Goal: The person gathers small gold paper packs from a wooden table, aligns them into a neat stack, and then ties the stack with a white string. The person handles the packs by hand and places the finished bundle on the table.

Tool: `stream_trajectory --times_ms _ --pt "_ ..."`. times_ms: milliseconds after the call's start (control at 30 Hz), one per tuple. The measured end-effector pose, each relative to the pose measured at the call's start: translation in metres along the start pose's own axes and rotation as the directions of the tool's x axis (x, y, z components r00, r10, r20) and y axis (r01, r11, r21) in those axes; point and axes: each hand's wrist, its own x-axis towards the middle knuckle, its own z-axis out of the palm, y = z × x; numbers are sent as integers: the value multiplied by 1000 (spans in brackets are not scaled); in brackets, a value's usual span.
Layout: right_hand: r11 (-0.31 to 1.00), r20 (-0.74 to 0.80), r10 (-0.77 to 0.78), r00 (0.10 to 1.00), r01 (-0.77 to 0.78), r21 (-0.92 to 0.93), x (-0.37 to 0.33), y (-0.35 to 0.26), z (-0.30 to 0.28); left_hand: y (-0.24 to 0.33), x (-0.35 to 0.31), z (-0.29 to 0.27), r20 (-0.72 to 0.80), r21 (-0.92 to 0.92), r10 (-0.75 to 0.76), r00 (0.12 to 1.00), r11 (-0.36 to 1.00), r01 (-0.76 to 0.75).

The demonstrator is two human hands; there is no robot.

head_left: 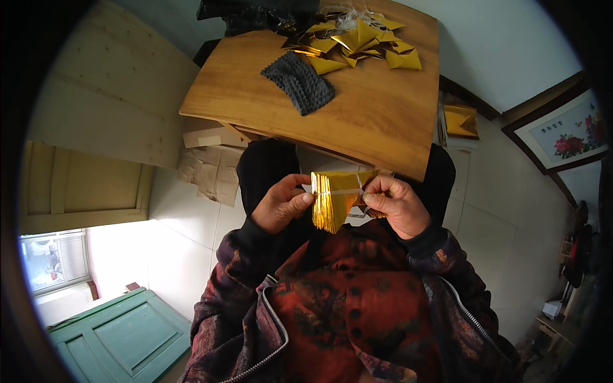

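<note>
Above my lap I hold a thick bundle of folded gold foil paper (338,210), its many layered edges fanned toward the left. A thin pale strip (337,191) runs across it and crosses another near its right side. My left hand (281,205) grips the bundle's left edge between thumb and fingers. The thumb and forefinger of my right hand (397,204) are pinched together on the strip at the bundle's right side. Part of the bundle behind the right fingers is hidden.
The wooden table (383,108) ahead carries loose gold foil pieces (364,41), a grey textured cloth (297,83) and black plastic (255,16). Flattened cardboard (214,172) lies under its left side. Gold sheets (461,121) are stacked on the right; a framed picture (565,131) leans beyond.
</note>
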Motion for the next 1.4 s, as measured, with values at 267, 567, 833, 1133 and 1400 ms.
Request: stream_trajectory --times_ms 267,567,833,1133,1400 --pt "991 41 132 990 -133 24 -14 17 -9 -41 -3 -12 165 -193 -124 978 969 155" --pt "971 228 202 953 -163 -177 -29 21 -32 -56 -26 -3 226 -216 -163 960 953 212" --pt "967 273 197 942 -140 -214 -28 19 -45 -62 -24 2 221 -265 -169 961 937 226" --pt "989 263 142 954 -146 -2 -27 40 -54 -75 -20 1 190 -321 -174 966 919 228" --pt "986 178 164 970 -162 -24 -25 56 -59 -83 -16 7 27 -287 -226 974 931 224"
